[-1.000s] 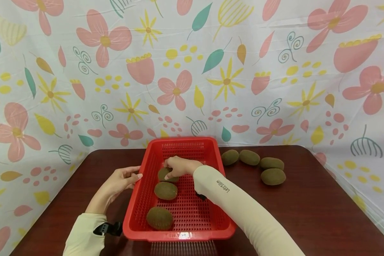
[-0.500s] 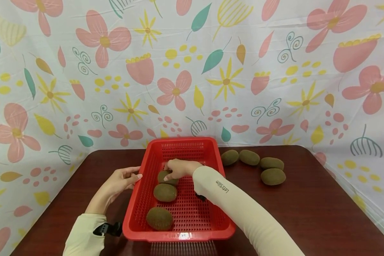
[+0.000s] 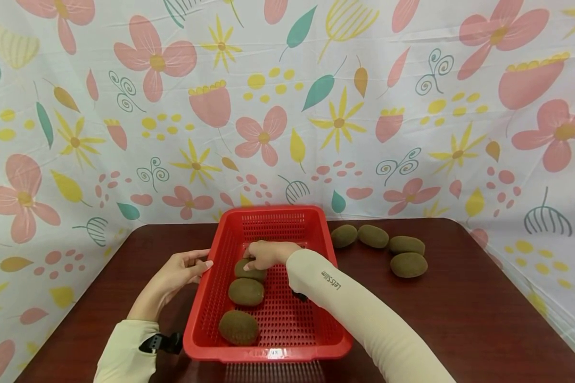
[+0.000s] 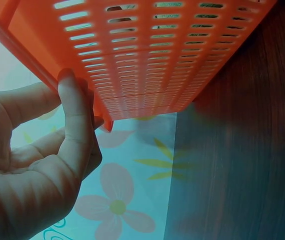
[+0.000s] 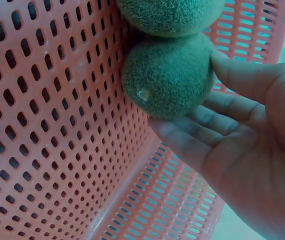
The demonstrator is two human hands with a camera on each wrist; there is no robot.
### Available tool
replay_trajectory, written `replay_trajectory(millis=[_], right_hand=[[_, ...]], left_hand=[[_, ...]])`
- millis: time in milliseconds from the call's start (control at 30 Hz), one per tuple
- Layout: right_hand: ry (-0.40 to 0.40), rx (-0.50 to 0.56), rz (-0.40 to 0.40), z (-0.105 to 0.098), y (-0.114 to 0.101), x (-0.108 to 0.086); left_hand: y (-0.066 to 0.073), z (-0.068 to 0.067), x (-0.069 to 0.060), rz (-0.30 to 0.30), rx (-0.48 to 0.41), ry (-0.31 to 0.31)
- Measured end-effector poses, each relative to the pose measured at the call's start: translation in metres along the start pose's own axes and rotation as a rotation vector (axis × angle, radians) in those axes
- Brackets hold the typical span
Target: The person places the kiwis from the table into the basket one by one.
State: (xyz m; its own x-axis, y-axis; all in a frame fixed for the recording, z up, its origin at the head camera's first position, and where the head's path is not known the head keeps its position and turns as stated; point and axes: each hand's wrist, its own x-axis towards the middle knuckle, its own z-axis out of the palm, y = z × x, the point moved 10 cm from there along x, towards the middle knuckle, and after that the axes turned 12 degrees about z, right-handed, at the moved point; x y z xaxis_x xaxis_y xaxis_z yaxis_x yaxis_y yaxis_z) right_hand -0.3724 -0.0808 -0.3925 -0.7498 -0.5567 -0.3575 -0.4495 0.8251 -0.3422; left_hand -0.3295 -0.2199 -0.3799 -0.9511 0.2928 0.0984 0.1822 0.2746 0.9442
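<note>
A red perforated plastic basket point(image 3: 311, 348) stands on the dark table. My left hand point(image 3: 182, 274) pinches its left rim; the left wrist view shows thumb and fingers at the rim. Inside the basket my right hand point(image 3: 268, 255) grips a brown fuzzy kiwi point(image 5: 167, 77) between thumb and fingers. That kiwi point(image 3: 249, 271) is partly covered by the hand in the head view. Touching or nearly touching it on the near side lies a second kiwi point(image 3: 246, 292). A third kiwi point(image 3: 239, 327) sits apart, close to the basket's near left corner.
Right of the basket, several kiwis lie on the table point(image 3: 460, 319), among them one kiwi point(image 3: 344, 236) close to the basket's wall and another kiwi point(image 3: 409, 265) farther right. A flower-printed cloth point(image 3: 287, 106) hangs behind the table.
My right hand has slid the gripped kiwi slightly toward me, and the second kiwi has shifted nearer the third. The left hand and the basket have stayed put.
</note>
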Motion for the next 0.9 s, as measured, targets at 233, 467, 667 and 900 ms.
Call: replay_trajectory(millis=[233,467,667,900], right_hand=[[-0.005,-0.004,0.014,0.001,-0.001,-0.002],[-0.015,0.008,0.023,-0.003,0.0,-0.004],[-0.014,0.014,0.025,-0.013,0.0,-0.008],[0.027,0.008,-0.038,-0.04,-0.005,-0.025]], left_hand=[[0.0,0.001,0.0,0.003,-0.001,-0.006],[0.001,0.002,0.0,0.008,-0.004,-0.009],[0.001,0.002,0.0,0.01,-0.007,-0.01],[0.001,0.001,-0.001,0.011,-0.005,-0.008]])
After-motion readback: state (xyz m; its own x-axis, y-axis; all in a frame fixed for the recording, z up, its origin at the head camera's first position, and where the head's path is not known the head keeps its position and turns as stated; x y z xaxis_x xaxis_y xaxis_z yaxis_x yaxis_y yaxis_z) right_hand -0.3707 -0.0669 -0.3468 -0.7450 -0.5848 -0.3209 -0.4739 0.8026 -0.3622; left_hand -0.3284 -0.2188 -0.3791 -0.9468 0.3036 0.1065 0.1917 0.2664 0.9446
